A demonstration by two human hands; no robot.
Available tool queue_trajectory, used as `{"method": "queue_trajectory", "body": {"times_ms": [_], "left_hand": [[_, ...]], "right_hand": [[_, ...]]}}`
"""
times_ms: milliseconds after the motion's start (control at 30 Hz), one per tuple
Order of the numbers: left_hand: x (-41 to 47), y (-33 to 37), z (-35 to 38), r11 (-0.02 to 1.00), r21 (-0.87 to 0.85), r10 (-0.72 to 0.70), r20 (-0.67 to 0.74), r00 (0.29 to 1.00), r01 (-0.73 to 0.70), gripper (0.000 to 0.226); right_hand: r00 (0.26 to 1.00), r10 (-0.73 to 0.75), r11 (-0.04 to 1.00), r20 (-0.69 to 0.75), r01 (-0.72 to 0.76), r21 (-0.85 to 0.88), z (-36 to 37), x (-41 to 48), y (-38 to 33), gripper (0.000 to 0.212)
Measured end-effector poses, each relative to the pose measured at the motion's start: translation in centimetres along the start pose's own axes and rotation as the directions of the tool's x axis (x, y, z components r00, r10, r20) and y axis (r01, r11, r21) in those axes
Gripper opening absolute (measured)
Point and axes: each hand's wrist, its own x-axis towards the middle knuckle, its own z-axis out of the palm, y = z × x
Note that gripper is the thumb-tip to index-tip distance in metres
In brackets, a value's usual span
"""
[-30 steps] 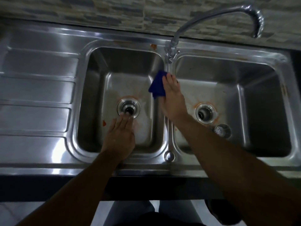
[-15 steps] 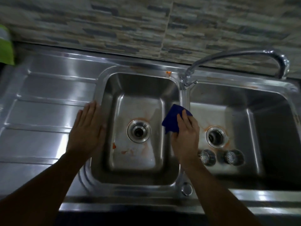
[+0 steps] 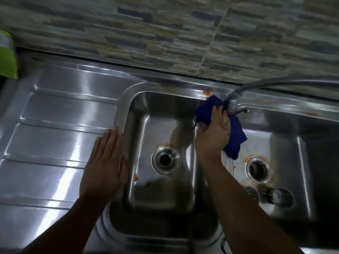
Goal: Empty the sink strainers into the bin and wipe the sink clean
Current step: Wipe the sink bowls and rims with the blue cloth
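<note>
A steel double sink fills the view. Its left basin [image 3: 161,197] has an open drain [image 3: 166,159] and orange stains; the right basin [image 3: 289,142] has an open drain [image 3: 259,170] ringed with orange residue. Two metal strainers [image 3: 281,197] lie in the right basin near its front. My right hand [image 3: 213,134] grips a blue cloth [image 3: 235,140] over the divider, by the tap base [image 3: 233,103]. My left hand [image 3: 106,164] lies flat, fingers together, on the left basin's rim and drainboard.
The ribbed drainboard [image 3: 55,134] stretches to the left. The tap spout [image 3: 286,83] arcs right over the right basin. A green object [image 3: 7,57] sits at the far left edge. Stone-pattern tiles [image 3: 165,30] back the sink. An orange spot [image 3: 207,93] marks the back rim.
My left hand came out of the left basin and settled on its left rim. My right hand carried the blue cloth up the divider to the tap base. The view shifted left and closer.
</note>
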Motion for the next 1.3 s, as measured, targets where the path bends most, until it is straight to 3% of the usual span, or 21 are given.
{"method": "queue_trajectory", "body": {"times_ms": [133,267,367,467,600,700,833,1000,1067,1233,1300], "left_hand": [[0.0,-0.1,0.2,1.000,0.005,0.012,-0.008,1.000,-0.012,0.061],[0.1,-0.2,0.4,1.000,0.016,0.011,-0.011,1.000,-0.011,0.061],[0.0,-0.3,0.6,1.000,0.020,0.020,-0.023,1.000,-0.019,0.060],[-0.1,-0.5,0.6,0.999,0.024,0.025,-0.030,0.999,-0.024,0.059],[0.0,-0.4,0.4,1.000,0.021,0.011,-0.010,1.000,-0.011,0.059],[-0.1,-0.3,0.2,1.000,0.002,0.019,-0.012,1.000,-0.019,0.058],[-0.1,-0.4,0.3,1.000,0.002,0.025,-0.028,0.999,-0.025,0.057],[-0.2,-0.3,0.3,1.000,0.001,0.016,-0.040,0.999,-0.016,0.056],[-0.2,-0.4,0.4,1.000,0.003,0.009,-0.035,0.999,-0.009,0.056],[0.0,-0.4,0.5,1.000,0.001,0.024,-0.021,0.999,-0.024,0.056],[0.0,-0.4,0.4,1.000,0.007,0.029,-0.010,1.000,-0.029,0.057]], "right_hand": [[0.989,0.122,0.978,-0.083,-0.106,0.177,1.2,1.8,-2.6,0.063],[0.996,0.088,0.958,-0.032,-0.076,0.276,2.1,2.6,-4.6,0.063],[0.983,-0.163,0.958,0.079,0.138,0.253,2.7,2.3,-6.3,0.065],[0.856,-0.470,0.866,0.214,0.401,0.299,3.6,1.8,-9.4,0.064],[0.721,-0.616,0.785,0.316,0.533,0.314,4.4,2.5,-11.9,0.064],[0.717,-0.612,0.791,0.335,0.557,0.252,3.3,3.3,-9.4,0.072],[0.870,-0.406,0.914,0.280,0.395,0.097,0.8,4.2,-3.2,0.080],[0.888,-0.358,0.930,0.288,0.365,0.032,0.8,4.4,-3.9,0.073],[0.856,-0.428,0.901,0.289,0.431,0.057,1.4,4.0,-6.0,0.070],[0.699,-0.625,0.770,0.349,0.625,0.128,4.3,2.7,-13.5,0.060],[0.685,-0.636,0.755,0.356,0.647,0.105,5.1,2.4,-15.0,0.059]]}}
